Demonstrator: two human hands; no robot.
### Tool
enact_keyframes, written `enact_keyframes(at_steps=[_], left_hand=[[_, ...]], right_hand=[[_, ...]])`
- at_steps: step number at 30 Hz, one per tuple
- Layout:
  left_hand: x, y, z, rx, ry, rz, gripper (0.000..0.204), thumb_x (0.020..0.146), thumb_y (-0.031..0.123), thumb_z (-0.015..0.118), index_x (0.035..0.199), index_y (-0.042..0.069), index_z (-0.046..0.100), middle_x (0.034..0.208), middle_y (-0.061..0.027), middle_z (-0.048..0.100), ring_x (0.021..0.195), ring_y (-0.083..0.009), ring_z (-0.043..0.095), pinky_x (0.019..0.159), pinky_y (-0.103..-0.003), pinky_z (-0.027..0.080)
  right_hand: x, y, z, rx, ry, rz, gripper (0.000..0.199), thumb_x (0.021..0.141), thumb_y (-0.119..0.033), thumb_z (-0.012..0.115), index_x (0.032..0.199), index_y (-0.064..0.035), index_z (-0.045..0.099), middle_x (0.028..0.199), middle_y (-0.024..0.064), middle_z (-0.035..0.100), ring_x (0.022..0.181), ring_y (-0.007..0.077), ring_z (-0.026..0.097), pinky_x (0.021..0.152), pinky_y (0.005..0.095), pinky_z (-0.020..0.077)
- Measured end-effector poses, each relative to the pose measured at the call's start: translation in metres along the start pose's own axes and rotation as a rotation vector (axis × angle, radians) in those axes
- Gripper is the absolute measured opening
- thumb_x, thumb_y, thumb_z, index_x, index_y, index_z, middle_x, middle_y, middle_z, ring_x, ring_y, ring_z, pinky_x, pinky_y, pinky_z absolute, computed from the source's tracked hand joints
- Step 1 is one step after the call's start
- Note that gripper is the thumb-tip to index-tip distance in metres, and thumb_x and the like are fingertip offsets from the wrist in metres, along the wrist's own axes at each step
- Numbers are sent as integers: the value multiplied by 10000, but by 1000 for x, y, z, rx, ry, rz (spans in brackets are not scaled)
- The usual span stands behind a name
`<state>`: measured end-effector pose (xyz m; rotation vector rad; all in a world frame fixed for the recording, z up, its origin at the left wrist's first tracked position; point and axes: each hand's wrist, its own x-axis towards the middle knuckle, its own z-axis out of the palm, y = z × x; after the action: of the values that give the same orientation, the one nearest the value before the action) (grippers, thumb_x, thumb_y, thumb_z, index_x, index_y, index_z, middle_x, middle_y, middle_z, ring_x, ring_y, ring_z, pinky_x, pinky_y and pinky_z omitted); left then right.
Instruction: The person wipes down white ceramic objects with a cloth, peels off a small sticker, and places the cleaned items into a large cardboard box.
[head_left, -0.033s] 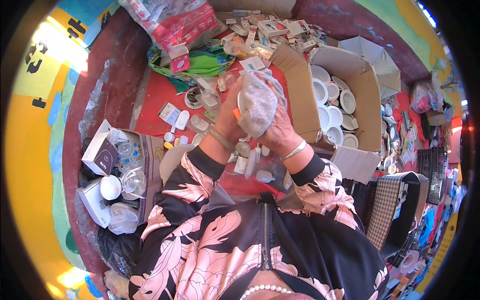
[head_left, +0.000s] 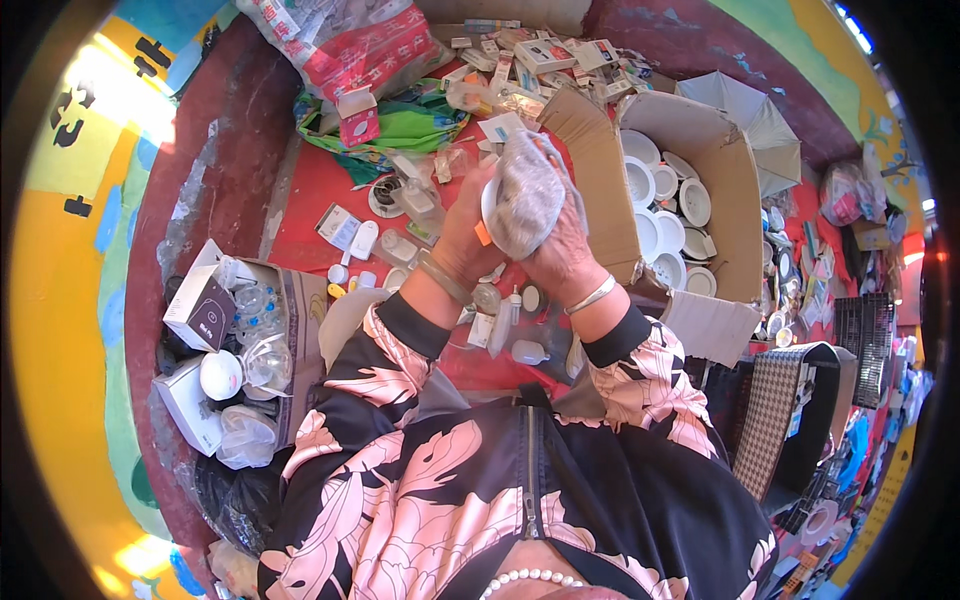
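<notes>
Both hands are raised together over the red table (head_left: 300,225). My left hand (head_left: 462,235) and my right hand (head_left: 563,258) grip a round white lamp fitting wrapped in a clear plastic bag (head_left: 525,195). A small orange piece shows under the fitting near my left thumb. Each wrist wears a silver bangle. Below the hands lie small white parts and clear packets (head_left: 510,320).
An open cardboard box (head_left: 720,170) at the right holds several round white fittings. A box (head_left: 290,320) at the left holds bulbs, plastic wraps and small cartons. Loose cartons, a green bag (head_left: 410,125) and a red-printed sack (head_left: 360,50) crowd the far side.
</notes>
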<state>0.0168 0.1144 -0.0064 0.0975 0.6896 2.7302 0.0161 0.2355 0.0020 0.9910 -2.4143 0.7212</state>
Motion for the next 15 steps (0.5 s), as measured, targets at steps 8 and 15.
enact_keyframes(at_steps=[8, 15], left_hand=[[9, 24, -7, -38, -93, 104, 610, 891, 461, 380, 1324, 31, 366, 1250, -164, 493, 1106, -234, 514, 958, -372, 407], [4, 8, -5, 103, -97, 79, 550, 910, 395, 366, 1301, 9, 387, 1225, -139, 514, 1113, -205, 506, 965, -337, 394]], right_hand=[[-16, -16, 15, 67, -152, -30, 567, 808, -308, 513, 1312, -83, 385, 1387, 164, 334, 1329, 322, 249, 1090, 436, 147], [4, -12, -3, 62, 45, -15, 452, 797, -308, 528, 1187, -80, 506, 1235, 139, 487, 1224, 335, 371, 1064, 456, 198]])
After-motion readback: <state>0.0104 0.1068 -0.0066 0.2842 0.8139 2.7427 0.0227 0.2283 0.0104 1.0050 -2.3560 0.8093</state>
